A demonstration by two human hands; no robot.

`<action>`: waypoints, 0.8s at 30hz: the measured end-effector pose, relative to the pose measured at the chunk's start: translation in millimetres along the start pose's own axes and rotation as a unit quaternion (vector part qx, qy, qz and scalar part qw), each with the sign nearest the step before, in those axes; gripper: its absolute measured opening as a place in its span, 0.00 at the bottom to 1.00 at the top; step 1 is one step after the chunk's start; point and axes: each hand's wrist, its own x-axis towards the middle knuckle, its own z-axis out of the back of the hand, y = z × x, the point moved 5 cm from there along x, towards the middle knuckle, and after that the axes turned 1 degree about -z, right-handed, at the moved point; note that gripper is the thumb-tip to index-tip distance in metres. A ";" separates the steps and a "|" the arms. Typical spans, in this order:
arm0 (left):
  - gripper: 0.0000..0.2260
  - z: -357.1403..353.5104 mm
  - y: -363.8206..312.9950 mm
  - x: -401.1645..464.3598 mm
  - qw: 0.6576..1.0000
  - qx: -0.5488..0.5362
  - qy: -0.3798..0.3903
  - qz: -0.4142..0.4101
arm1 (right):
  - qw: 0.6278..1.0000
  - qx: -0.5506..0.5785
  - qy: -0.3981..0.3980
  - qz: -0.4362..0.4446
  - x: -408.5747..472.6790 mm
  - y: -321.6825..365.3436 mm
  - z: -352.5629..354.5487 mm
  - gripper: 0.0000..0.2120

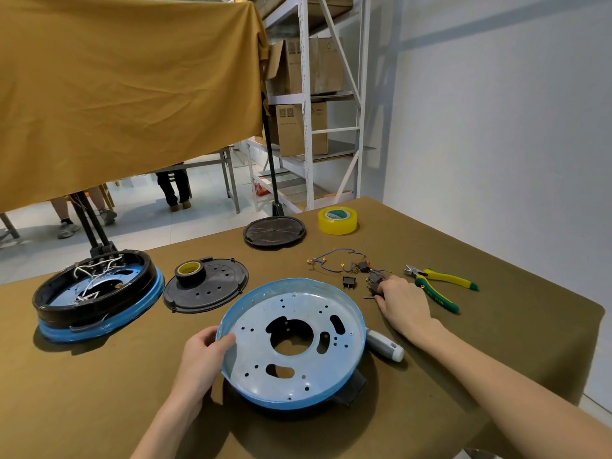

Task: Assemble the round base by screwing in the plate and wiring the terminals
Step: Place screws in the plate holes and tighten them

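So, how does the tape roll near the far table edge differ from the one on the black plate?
The far tape roll is clear yellow, wider, and lies on the table cloth. The other tape roll is black outside, narrower, and sits on the black plate. Both lie flat.

Blue round base [293,342], yellow-green pliers [440,286], olive table [463,342].

The round base [293,342] sits near the front of the desk [99,392]. Left of it lies an assembled base [96,293], and between them, further back, a cover plate [207,286] with a tape roll [189,271] on it. Behind lie a disc [274,231] and a second tape roll [337,220]. To the right are wired terminals [351,265], pliers [437,286] and a screwdriver [385,345] just beside the base.
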 end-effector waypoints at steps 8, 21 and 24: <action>0.12 13.0 -41.2 20.8 0.978 0.133 -0.071 -0.142 | 0.934 0.352 0.013 -0.054 -5.1 25.3 12.2 0.23; 0.18 -77.9 -89.9 -90.6 0.794 0.399 0.159 -0.430 | 0.866 0.443 0.217 -0.083 -15.2 64.5 44.6 0.09; 0.15 -53.5 -105.9 -87.6 0.836 0.291 0.121 -0.448 | 0.820 0.532 0.190 -0.091 -11.3 65.4 60.7 0.18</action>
